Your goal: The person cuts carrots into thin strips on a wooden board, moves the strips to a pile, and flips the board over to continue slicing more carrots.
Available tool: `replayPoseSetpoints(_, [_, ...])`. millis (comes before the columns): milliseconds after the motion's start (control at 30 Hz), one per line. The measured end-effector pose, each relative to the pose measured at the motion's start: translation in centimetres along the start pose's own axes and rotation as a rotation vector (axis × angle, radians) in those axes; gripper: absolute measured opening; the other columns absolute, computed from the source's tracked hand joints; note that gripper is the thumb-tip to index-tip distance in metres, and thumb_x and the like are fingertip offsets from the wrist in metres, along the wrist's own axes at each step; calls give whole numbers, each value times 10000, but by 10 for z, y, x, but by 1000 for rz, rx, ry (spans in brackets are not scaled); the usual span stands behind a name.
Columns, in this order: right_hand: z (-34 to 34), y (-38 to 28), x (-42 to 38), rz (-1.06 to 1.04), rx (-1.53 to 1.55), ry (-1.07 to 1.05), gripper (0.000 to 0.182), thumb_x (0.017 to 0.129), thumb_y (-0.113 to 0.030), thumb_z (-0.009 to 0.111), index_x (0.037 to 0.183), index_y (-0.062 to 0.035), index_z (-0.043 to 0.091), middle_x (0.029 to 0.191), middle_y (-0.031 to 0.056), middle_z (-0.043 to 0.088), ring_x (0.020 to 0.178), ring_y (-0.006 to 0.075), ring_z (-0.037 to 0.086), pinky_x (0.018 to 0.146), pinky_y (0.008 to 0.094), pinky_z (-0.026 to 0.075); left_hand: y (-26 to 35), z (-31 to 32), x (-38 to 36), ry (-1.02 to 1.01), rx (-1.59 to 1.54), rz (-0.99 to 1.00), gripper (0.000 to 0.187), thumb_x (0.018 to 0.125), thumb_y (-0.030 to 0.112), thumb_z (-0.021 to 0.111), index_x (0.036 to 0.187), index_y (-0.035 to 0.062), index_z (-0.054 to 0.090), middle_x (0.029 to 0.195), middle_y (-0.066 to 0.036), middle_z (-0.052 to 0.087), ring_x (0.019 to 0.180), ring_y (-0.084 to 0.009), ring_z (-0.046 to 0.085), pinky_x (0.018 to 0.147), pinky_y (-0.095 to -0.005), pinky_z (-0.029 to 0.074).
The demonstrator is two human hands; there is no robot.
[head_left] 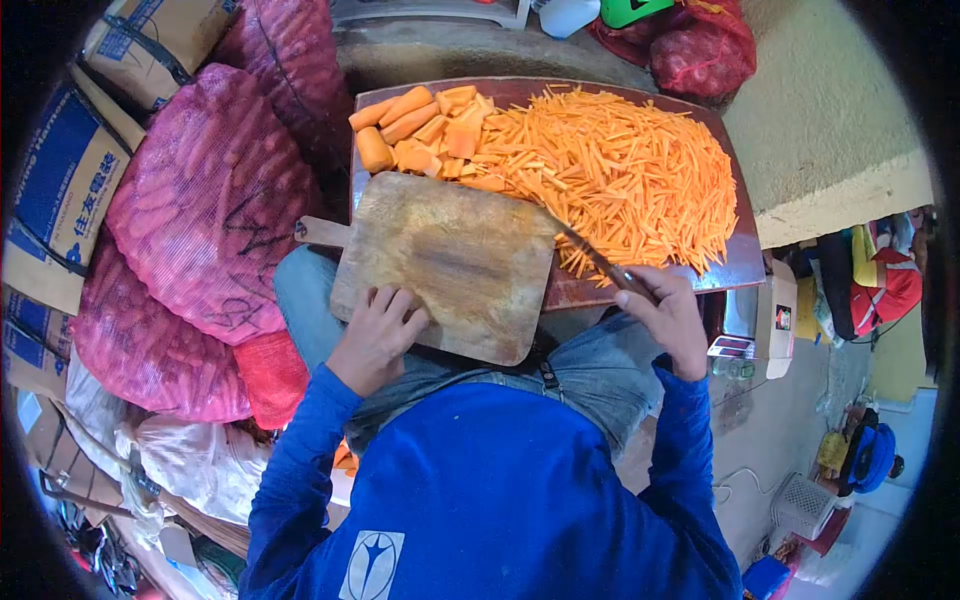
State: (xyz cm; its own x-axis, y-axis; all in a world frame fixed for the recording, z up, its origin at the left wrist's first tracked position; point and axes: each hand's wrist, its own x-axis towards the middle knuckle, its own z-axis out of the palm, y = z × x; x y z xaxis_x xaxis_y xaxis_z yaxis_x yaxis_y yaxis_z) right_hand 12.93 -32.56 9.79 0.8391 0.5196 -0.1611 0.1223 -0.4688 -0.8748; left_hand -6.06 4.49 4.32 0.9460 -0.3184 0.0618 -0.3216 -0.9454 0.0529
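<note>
My right hand point(665, 312) is closed round the handle of a knife point(587, 250). Its blade slants up and left, the tip by the board's right edge and the heap of carrot strips point(640, 165). A worn wooden cutting board point(450, 265) lies over my lap and the near side of a dark red table point(727, 262). My left hand point(378, 335) is at the board's near left edge, its bent fingers on top of the wood; the thumb is hidden. Behind the board, peeled whole carrots point(408, 120) and carrot chunks point(430, 157) sit at the table's left.
Large pink mesh sacks point(210, 200) stand at my left, with cardboard boxes point(60, 180) beyond them. A red mesh bag point(705, 55) sits behind the table. To the right are a concrete ledge point(835, 120), an open carton point(778, 320) and a grey basket point(803, 505).
</note>
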Motion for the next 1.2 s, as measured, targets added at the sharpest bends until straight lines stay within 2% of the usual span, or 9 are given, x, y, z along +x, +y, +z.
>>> replayPoseSetpoints(67, [5,-1,-10,-8,3,-4,312,953,-93,800,1223,56,747,981,33,765,884,95,665,813,280,543,-4,4,-5,82,-176,-21,492,654,64,766,1126,77,627,1174,-145,592,1175,-357,576,1047,-505,449])
replayPoseSetpoints(200, [19,23,-19,-111,61,71,296,960,-89,798,1224,37,752,925,19,743,835,85,650,753,268,534,-20,-1,-2,124,-350,-112,478,679,68,767,1146,55,668,1223,-154,615,1218,-371,576,1063,-496,444])
replayPoseSetpoints(267, [24,28,-25,0,145,63,296,967,-90,794,1234,29,752,891,7,720,798,72,629,710,257,517,-33,7,12,182,-767,-205,474,733,123,785,1194,56,697,1273,-143,639,1271,-372,572,1078,-485,438])
replayPoseSetpoints(333, [36,29,-28,70,296,62,304,984,-91,784,1270,8,749,851,-20,669,713,39,565,613,232,467,-43,5,41,238,-619,-184,464,773,167,800,1216,66,703,1282,-136,644,1285,-359,569,1088,-484,430])
replayPoseSetpoints(467, [52,29,-31,118,465,56,326,979,-86,790,1285,18,744,969,6,723,769,57,608,654,246,506,-57,13,113,395,-245,-152,474,845,300,848,1244,80,718,1278,-122,653,1286,-338,564,1094,-487,412])
replayPoseSetpoints(567, [48,37,-38,-16,249,93,322,957,-75,799,1259,25,755,996,19,749,825,70,631,697,259,530,-66,41,143,292,-272,-194,540,851,357,869,1274,58,717,1297,-169,648,1260,-394,583,1073,-489,456])
replayPoseSetpoints(900, [-43,49,-53,161,-25,-112,329,837,-91,841,1139,30,793,870,74,780,792,92,679,743,295,563,-48,55,134,394,-290,-261,596,854,434,846,1320,83,723,1286,-116,651,1251,-336,567,1059,-543,362])
replayPoseSetpoints(1033, [-58,53,-33,237,-46,-200,396,803,-12,832,1192,49,785,985,36,805,894,80,699,837,282,582,-43,59,137,401,-278,-274,612,844,443,853,1325,89,722,1284,-115,649,1250,-337,567,1063,-539,350])
replayPoseSetpoints(1200, [-68,77,9,75,-117,-249,435,815,13,808,1248,43,775,1063,61,826,969,98,726,916,282,587,-42,66,138,412,-435,-253,640,827,440,869,1345,96,716,1292,-126,634,1262,-338,557,1063,-543,338])
